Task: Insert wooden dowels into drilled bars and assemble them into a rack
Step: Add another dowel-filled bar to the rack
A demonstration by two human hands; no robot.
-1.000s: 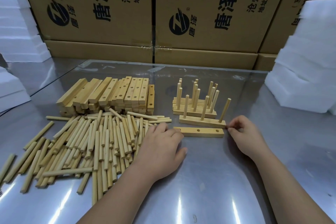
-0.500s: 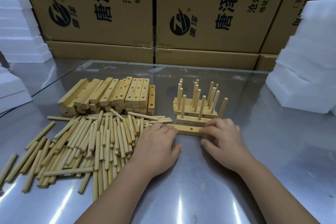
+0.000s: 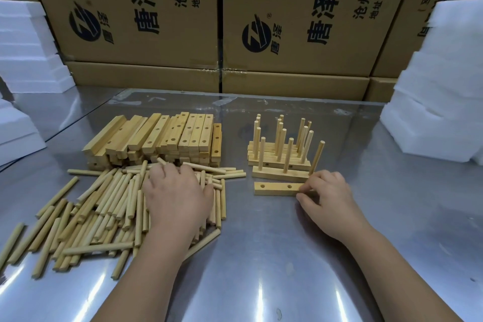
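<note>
Right hand (image 3: 329,198) pinching bar (image 3: 276,188), shiny metal table (image 3: 261,259) (cartons (image 3: 300,42) behind)

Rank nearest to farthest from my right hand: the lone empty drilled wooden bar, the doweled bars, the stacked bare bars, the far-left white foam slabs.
1. Lone empty drilled wooden bar, pinched by the right hand
2. Doweled bars, just behind
3. Stacked bare bars, left rear
4. White foam slabs, far left

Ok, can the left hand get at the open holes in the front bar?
Probably yes: the left hand lies on the dowel pile beside the front bar, the right hand pinches only its right end, both holes uncovered.
</note>
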